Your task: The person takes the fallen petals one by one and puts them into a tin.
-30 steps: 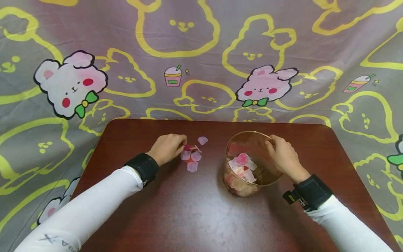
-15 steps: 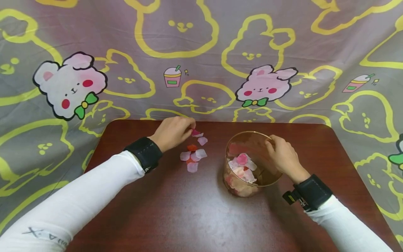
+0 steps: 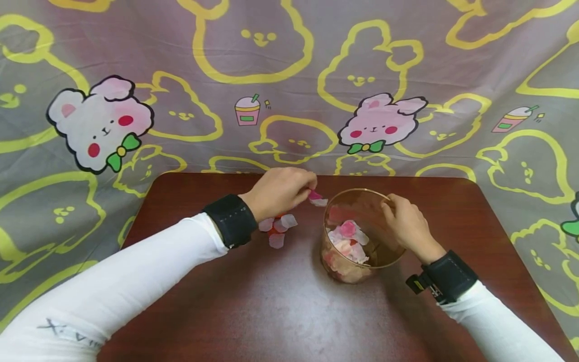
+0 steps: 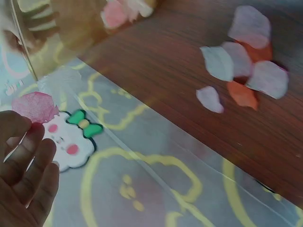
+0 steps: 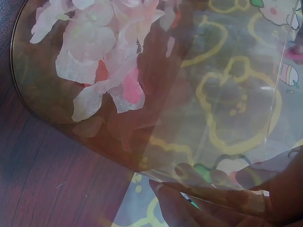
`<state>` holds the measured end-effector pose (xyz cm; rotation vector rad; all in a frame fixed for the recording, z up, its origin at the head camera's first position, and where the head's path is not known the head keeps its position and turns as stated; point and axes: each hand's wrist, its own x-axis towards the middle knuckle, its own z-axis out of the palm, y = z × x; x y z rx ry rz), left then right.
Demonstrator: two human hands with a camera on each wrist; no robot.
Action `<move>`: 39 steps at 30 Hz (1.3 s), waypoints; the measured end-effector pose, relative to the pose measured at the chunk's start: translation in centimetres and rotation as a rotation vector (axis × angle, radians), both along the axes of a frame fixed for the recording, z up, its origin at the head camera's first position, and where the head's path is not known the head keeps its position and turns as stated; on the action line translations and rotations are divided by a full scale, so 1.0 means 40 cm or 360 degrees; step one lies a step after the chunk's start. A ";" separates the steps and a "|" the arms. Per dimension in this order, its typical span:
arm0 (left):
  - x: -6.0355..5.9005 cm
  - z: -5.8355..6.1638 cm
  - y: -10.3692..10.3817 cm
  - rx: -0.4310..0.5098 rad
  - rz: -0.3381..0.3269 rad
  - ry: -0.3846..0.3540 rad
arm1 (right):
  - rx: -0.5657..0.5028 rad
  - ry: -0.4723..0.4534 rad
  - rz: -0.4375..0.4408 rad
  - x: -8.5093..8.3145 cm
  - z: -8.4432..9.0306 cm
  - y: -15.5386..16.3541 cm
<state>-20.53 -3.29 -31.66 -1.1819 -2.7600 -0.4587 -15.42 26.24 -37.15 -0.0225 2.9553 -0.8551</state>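
Note:
My left hand (image 3: 282,193) pinches a deep pink petal (image 4: 34,106) together with a pale, translucent petal (image 4: 59,80). It hovers just left of the amber see-through container (image 3: 377,221), near its far rim. The other left fingers are loosely bent in the left wrist view. My right hand (image 3: 411,226) grips the container's right rim, thumb inside and fingers outside. Many pale and pink petals (image 3: 348,229) lie heaped inside the container, against its left side. On the table, left of it, several lilac and orange petals (image 3: 277,240) overlap, partly hidden by my left hand.
A dark red-brown wooden table (image 3: 280,311) carries everything. Behind it hangs a grey cloth (image 3: 289,95) with cartoon rabbits and yellow outlines, close along the far edge. A small lilac petal (image 4: 209,99) lies apart from the pile in the left wrist view.
My left hand has lifted the pink and pale petals from the pile, first toward the far edge, then right toward the container. My right hand and the container stay still.

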 end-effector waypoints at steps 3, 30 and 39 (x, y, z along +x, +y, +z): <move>0.010 0.009 0.027 -0.0026 -0.0058 -0.0010 | -0.0003 0.0002 -0.0001 0.000 0.000 0.000; 0.053 0.030 0.230 -0.0293 -0.0376 0.0044 | -0.0016 0.0019 -0.0021 0.003 0.000 0.001; 0.085 -0.008 0.262 -0.0482 -0.0448 0.0097 | -0.0013 0.0001 -0.0005 0.006 0.002 0.000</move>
